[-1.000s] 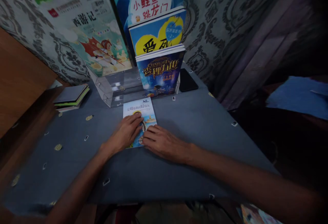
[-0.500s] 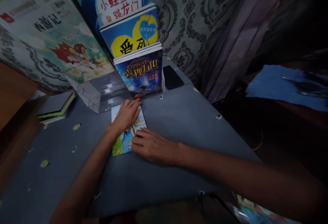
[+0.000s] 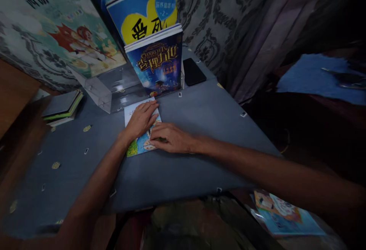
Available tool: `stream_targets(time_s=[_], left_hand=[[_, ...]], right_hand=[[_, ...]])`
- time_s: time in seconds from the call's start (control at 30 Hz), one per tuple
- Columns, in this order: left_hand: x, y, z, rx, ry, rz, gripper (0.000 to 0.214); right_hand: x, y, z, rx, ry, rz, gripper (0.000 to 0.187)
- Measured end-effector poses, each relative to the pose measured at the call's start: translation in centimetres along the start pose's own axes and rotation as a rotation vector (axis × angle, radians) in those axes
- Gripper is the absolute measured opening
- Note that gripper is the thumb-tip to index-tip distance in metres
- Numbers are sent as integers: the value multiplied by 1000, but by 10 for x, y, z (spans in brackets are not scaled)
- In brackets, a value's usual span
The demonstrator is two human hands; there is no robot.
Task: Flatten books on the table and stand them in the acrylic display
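A thin picture book (image 3: 140, 146) lies flat on the grey table, its cover white at the top and blue and green below. My left hand (image 3: 142, 119) rests flat on the upper cover, fingers stretched toward the book's top right corner. At the lower right side, my right hand (image 3: 171, 137) is curled, with bent fingers and thumb close together against the cover. What those fingertips pinch, if anything, is hidden. Part of the cover's picture is covered by both hands.
Behind the book, a clear stand (image 3: 100, 95) holds a dark blue book (image 3: 157, 65), a blue and yellow book (image 3: 117, 17) and a large green one (image 3: 85, 44). A black phone (image 3: 194, 71) lies right of it. Stacked notebooks (image 3: 63, 107) sit left. More books (image 3: 288, 215) lie below the table.
The view has tilted down, so the table and stand sit higher in the picture. My right hand has shifted slightly up along the book's right side; my left hand stays on the cover.
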State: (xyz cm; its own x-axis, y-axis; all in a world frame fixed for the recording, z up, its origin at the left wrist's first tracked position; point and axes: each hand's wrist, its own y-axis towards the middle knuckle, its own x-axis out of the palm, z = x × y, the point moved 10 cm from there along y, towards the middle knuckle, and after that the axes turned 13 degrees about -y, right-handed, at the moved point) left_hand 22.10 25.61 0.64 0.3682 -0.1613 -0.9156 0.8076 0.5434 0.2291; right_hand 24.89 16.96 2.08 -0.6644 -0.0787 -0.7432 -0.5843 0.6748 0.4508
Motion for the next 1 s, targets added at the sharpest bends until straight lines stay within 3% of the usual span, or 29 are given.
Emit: stream_targets(time_s=[0.27, 0.4, 0.57, 0.8, 1.0], left_hand=[[0, -12, 10, 77, -111, 12, 38], [6, -23, 23, 73, -133, -68, 42], [11, -34, 39, 26, -80, -150, 45], [15, -51, 63, 75, 3, -238, 61], [22, -61, 68, 57, 68, -224, 59]], right_hand=[[-6, 0, 1, 23, 106, 39, 27], [-29, -2, 17, 135, 254, 231, 31], [-53, -11, 34, 246, 104, 459, 31], [-53, -10, 34, 246, 39, 461, 22], [-49, -9, 32, 215, 13, 436, 22]])
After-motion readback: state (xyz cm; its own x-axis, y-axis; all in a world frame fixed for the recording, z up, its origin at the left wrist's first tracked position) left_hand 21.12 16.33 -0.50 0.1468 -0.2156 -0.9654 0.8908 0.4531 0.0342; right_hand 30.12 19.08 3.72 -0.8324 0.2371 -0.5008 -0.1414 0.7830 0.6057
